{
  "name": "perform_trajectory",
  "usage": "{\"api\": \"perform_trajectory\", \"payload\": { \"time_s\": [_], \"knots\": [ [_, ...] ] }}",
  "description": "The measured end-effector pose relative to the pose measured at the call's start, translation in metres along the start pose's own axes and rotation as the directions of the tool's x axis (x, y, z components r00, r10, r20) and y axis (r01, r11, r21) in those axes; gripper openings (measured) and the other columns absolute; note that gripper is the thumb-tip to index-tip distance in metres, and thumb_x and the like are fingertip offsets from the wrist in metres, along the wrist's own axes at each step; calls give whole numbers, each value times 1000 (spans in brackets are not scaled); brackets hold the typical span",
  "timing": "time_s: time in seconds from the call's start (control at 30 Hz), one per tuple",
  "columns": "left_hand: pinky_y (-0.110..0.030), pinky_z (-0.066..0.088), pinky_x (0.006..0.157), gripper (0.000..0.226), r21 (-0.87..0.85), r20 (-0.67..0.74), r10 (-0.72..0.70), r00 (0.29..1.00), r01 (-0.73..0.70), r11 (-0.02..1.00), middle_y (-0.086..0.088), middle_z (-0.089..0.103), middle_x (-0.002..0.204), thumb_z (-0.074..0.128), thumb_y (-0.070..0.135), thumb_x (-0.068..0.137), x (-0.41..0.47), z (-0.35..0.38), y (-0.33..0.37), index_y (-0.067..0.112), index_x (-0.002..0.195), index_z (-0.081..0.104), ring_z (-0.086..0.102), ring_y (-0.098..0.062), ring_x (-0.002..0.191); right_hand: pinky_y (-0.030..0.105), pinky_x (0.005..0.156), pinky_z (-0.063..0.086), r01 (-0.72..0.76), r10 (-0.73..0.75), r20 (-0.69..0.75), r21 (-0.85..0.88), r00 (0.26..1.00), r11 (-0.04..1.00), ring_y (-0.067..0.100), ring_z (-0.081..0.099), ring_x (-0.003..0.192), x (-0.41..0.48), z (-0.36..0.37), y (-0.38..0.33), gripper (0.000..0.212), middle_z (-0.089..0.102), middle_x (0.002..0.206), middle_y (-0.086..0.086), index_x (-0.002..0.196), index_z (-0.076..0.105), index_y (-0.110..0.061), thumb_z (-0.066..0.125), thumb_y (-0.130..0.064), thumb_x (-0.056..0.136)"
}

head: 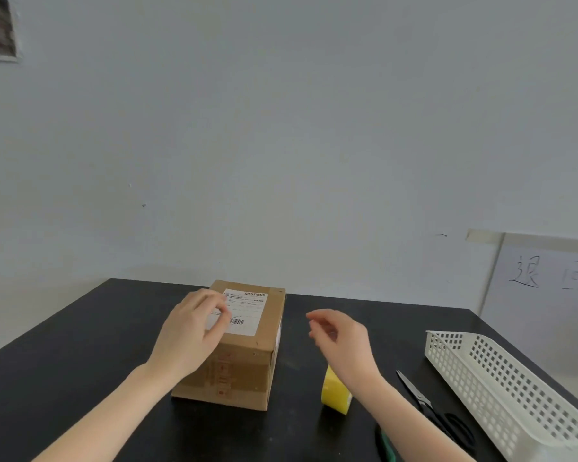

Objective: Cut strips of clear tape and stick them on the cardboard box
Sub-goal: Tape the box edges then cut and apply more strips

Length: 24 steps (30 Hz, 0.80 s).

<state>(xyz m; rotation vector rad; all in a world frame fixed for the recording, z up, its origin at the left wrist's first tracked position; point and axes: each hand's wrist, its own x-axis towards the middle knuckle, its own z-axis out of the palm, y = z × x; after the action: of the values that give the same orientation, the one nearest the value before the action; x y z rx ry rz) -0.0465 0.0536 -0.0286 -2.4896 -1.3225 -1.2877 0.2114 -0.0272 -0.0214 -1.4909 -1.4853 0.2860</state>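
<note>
Cardboard box (247,355), barcoded white label (244,311), print illegible

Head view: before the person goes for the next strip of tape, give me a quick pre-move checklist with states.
1. Brown cardboard box flat on the black table: ok.
2. Left hand resting on the box's white label: ok.
3. Right hand empty, off the box: ok.
4. Yellowish tape roll within reach: ok.
5. Black-handled scissors free on the table: ok.
6. Earlier strip stuck flat: cannot tell.

A plain office or mailroom: bare grey wall (281,128), black table (80,378), labelled parcel (247,355), handwritten board (548,271) at three o'clock.
</note>
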Motion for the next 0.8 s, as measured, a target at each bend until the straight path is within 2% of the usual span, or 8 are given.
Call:
{"api": "perform_trajectory", "payload": {
  "time_s": [0.07, 0.13, 0.27, 0.37, 0.47, 0.57, 0.63, 0.8],
  "knots": [
    [-11, 45, 78, 3, -48, 44, 19, 999, -17, 999, 20, 55, 111, 58, 32, 93, 10, 9, 21, 31, 94, 60, 50, 1, 106, 15, 79, 49, -32, 33, -88, 11, 996, 999, 2, 64, 91, 2, -15, 12, 22, 67, 97, -14, 104, 70, -28, 58, -14, 93],
    [-5, 41, 75, 9, -84, 83, 42, 996, -35, 996, 25, 51, 108, 57, 32, 93, 19, 21, 42, 31, 100, 62, 49, 4, 101, 11, 75, 43, -98, 99, -139, 13, 985, 995, 1, 61, 92, 4, -29, 24, 21, 65, 99, -13, 103, 70, -27, 56, -14, 94],
    [-12, 45, 85, 15, -238, 250, 89, 964, -27, 971, 27, 57, 104, 55, 31, 94, 35, 48, 78, 35, 107, 61, 53, 7, 99, 19, 80, 40, -283, 280, -124, -7, 952, 959, 3, 56, 96, 4, -49, 56, 22, 63, 108, -7, 113, 66, -25, 50, -21, 98],
    [-13, 44, 86, 21, -303, 391, 107, 914, 18, 953, 27, 60, 110, 52, 35, 96, 47, 73, 99, 37, 115, 60, 54, 6, 103, 23, 82, 42, -402, 402, -73, 11, 913, 916, 9, 57, 100, 3, -56, 80, 26, 63, 109, -5, 119, 63, -24, 46, -25, 100],
    [-17, 43, 91, 30, -283, 542, 122, 831, 44, 958, 21, 58, 122, 44, 38, 99, 58, 99, 115, 33, 126, 58, 54, 1, 111, 32, 93, 49, -486, 485, 18, 40, 874, 873, 11, 59, 102, 4, -56, 98, 24, 65, 107, -6, 114, 64, -23, 46, -30, 99],
    [-28, 48, 95, 34, -249, 674, 127, 728, 63, 966, 13, 61, 124, 39, 41, 100, 64, 122, 123, 32, 127, 57, 58, -6, 109, 39, 93, 49, -514, 507, 107, 38, 855, 857, 24, 61, 105, 6, -51, 105, 28, 68, 106, 11, 104, 68, -13, 47, -31, 99],
    [-33, 50, 95, 34, -238, 709, 134, 692, 56, 970, 11, 63, 121, 38, 42, 100, 66, 133, 125, 32, 125, 58, 59, -8, 107, 37, 92, 49, -523, 509, 170, 43, 844, 851, 26, 61, 108, 7, -47, 108, 33, 68, 109, 12, 104, 68, -10, 46, -33, 98],
    [-30, 51, 91, 32, -244, 743, 155, 651, 48, 969, 11, 62, 116, 43, 44, 98, 66, 143, 125, 32, 122, 60, 58, -6, 103, 33, 95, 49, -544, 502, 299, 77, 812, 835, 13, 64, 100, 9, -42, 110, 33, 72, 102, -2, 103, 72, -25, 43, -40, 99]
  ]
}}
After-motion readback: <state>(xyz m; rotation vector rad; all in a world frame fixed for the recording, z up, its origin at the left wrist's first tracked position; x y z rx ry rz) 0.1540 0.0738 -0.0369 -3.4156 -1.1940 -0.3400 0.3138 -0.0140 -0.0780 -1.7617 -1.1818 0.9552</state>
